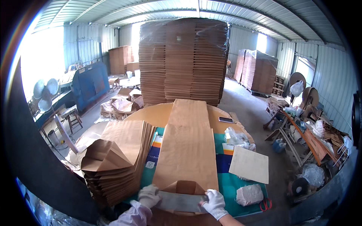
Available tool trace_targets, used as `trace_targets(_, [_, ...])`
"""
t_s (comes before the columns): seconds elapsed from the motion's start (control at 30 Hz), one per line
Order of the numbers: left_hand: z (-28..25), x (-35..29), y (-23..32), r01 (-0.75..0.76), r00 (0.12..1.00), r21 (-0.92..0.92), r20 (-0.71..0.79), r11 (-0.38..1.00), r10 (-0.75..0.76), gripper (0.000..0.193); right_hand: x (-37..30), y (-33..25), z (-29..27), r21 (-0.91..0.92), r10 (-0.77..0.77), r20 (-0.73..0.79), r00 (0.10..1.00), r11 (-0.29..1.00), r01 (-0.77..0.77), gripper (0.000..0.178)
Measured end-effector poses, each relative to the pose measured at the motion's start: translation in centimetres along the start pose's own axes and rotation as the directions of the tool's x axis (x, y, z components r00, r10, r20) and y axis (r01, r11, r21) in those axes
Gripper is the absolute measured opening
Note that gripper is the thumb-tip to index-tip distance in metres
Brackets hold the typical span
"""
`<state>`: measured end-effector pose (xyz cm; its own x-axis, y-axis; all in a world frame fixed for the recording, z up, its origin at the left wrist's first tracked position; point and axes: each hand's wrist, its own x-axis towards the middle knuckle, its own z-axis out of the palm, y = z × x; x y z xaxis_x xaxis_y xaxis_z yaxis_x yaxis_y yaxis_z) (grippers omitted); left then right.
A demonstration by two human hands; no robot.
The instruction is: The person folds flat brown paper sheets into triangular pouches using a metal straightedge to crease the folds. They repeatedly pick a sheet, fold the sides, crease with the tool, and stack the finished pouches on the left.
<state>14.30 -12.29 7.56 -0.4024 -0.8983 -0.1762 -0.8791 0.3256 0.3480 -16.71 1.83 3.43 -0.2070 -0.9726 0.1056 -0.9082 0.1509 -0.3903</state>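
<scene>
A long brown kraft paper bag (186, 150) lies lengthwise before me, its near end folded open into a pocket shape. Across that near end runs a flat grey strip (179, 202), metal by its look. My left hand (150, 196), in a whitish glove, grips the strip's left end. At the right end my right hand (215, 203), also gloved, has its fingers closed on the strip. To the left stands a thick stack of paper bags (113, 173) with folded ends fanned toward me.
At right lie a pale square board (249, 164), a wrapped whitish block (249, 194), red-handled scissors (266, 205) and clear plastic (235, 137). A phone (226, 119) rests farther back. A tall pallet of stacked brown bags (181, 60) rises beyond the table. A fan (46, 92) stands left.
</scene>
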Motion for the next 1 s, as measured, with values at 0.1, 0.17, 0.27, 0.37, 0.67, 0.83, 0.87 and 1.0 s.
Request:
trace_targets(0.1, [1.6,-0.8,-1.9,0.062,0.997,0.028,0.04,0.998,-0.063,0.058,0.7,-2.1,-1.4,-0.254,-0.048,0.057,0.997,0.965,0.061,0.066])
trace_targets(0.17, [-0.6,-0.1,-3.2,0.181,0.963,-0.1,0.222,0.978,-0.155,0.064,3.9,-2.2,-2.0,-0.092,0.115,0.168,0.979,0.991,-0.1,0.062])
trace_targets(0.27, [2.6,2.8,-5.7,0.196,0.962,-0.113,0.213,0.974,-0.169,0.062,7.3,5.4,2.1,0.187,0.27,-0.109,0.957,0.951,-0.247,0.05])
trace_targets(0.37, [2.9,3.0,-5.7,0.161,0.983,-0.101,0.101,0.982,-0.151,0.044,7.5,8.1,3.3,0.013,0.171,-0.321,0.932,0.984,-0.176,0.051])
trace_targets(0.67, [-10.6,-0.7,-3.9,-0.198,0.918,-0.154,-0.374,0.968,0.128,0.02,1.0,-2.2,-0.2,0.097,0.077,0.147,0.986,0.991,-0.091,0.02])
trace_targets(0.83, [-25.1,3.5,-14.6,0.224,0.721,0.39,-0.683,0.893,0.118,0.014,14.8,-17.9,-1.6,0.674,-0.165,0.011,0.986,0.73,0.114,0.038])
trace_targets(0.87, [-28.8,3.4,-15.7,0.207,0.689,0.064,-0.718,0.976,-0.099,0.013,17.8,-20.5,-0.4,0.717,-0.245,-0.07,0.967,0.662,0.219,0.04])
trace_targets(1.0, [-29.9,5.7,-31.4,0.354,0.659,-0.018,-0.704,0.935,-0.263,0.023,24.6,-30.4,3.1,0.437,-0.296,0.006,0.955,0.86,0.263,0.045])
